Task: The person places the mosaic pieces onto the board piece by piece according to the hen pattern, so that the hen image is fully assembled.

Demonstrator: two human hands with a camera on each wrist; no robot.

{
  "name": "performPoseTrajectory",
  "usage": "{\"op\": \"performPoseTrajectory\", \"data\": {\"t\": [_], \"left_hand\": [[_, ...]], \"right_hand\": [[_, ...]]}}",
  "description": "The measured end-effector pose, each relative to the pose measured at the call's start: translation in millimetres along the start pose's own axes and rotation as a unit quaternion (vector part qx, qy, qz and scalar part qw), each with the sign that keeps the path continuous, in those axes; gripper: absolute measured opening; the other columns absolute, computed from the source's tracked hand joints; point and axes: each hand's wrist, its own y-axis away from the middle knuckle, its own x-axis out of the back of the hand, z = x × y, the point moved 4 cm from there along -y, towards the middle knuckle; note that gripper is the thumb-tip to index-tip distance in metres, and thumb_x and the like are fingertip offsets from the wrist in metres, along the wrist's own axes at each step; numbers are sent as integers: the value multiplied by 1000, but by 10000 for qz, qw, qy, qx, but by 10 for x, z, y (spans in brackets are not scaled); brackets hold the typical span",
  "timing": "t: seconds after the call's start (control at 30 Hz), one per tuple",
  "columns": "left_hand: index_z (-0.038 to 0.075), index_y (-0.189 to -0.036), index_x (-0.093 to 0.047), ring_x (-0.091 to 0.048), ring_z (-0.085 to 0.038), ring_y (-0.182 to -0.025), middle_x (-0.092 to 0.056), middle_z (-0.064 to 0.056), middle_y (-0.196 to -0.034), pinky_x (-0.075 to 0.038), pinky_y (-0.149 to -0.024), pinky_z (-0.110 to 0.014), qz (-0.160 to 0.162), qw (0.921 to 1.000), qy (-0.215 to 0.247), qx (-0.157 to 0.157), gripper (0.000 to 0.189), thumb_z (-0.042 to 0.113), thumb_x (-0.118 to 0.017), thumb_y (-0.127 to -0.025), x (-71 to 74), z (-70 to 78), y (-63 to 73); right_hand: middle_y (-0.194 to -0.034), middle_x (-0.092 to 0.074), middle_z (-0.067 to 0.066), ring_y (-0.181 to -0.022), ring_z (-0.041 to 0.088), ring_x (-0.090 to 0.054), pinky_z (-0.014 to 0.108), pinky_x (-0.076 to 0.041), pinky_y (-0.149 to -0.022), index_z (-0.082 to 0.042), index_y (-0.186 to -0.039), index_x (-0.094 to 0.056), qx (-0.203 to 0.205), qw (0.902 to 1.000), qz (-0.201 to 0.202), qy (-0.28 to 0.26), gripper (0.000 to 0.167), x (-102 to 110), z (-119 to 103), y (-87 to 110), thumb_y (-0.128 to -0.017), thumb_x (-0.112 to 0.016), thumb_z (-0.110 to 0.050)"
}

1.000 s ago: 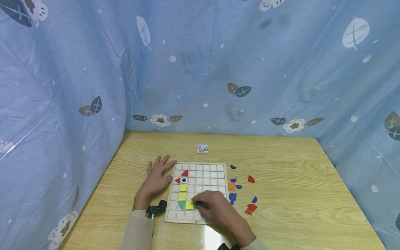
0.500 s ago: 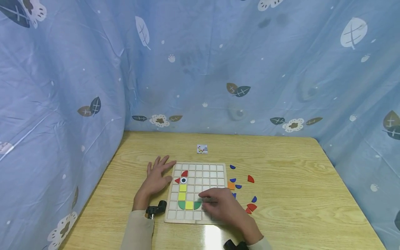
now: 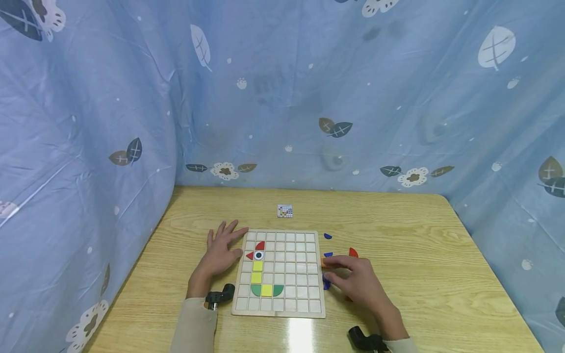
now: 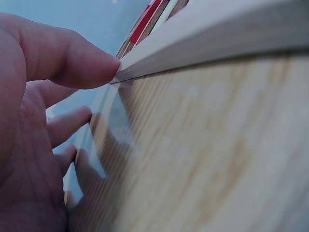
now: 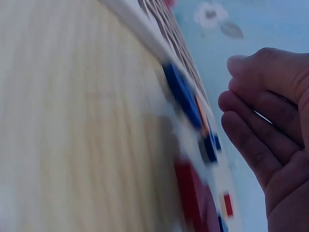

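Observation:
A wooden grid board lies flat, bearing a bird-like figure of a red quarter circle, a red triangle, an eye tile, yellow squares and green quarter circles. My left hand rests at the board's left side, fingers spread; in the left wrist view its thumb touches the board's edge. Off the right edge, my right hand hovers over the loose pieces, its fingers near a partly covered orange square and blue pieces. The right wrist view shows nothing in its fingers.
Blue half-circle pieces and a red quarter piece lie right of the board; my right hand hides others. A small patterned card lies beyond the board. Blue curtains surround the table.
My right hand has moved off the board to the right, from the green quarter circle to the loose pieces. That green piece stays in the grid. The left hand keeps its place.

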Motion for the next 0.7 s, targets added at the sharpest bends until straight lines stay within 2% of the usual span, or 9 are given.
{"op": "performPoseTrajectory", "data": {"t": [0.3,0.4,0.57,0.7], "left_hand": [[19,-161,-58,2,-45,-171,-25,-17,-182,19,-130,-69,26,10000,52,-53,69,8,-62,-92,6,-3,6],[19,-161,-58,2,-45,-171,-26,-17,-182,19,-130,-68,37,10000,58,-48,69,8,-62,-93,7,3,4],[18,-161,-58,1,-44,-171,-26,-17,-182,19,-131,-67,59,10000,60,-1,69,7,-62,-93,5,2,1],[19,-161,-58,1,-43,-172,-26,-16,-182,19,-131,-67,40,10000,52,29,68,7,-62,-94,0,4,3]], "right_hand": [[-114,-84,-1,-106,18,-82,21,-64,-88,-13,-117,-84,-1083,9935,288,204,27,348,357,129,-92,-87,-4],[-114,-84,1,-105,18,-82,18,-63,-85,-13,-119,-84,-1304,9905,337,293,27,427,437,142,-93,-85,-4],[-113,-85,5,-101,18,-81,19,-63,-83,-10,-120,-84,-1263,9895,503,485,28,502,498,98,-93,-84,-4],[-112,-84,8,-101,23,-82,18,-63,-84,-7,-122,-83,-1200,9886,648,633,30,527,517,45,-92,-84,-3]]}}
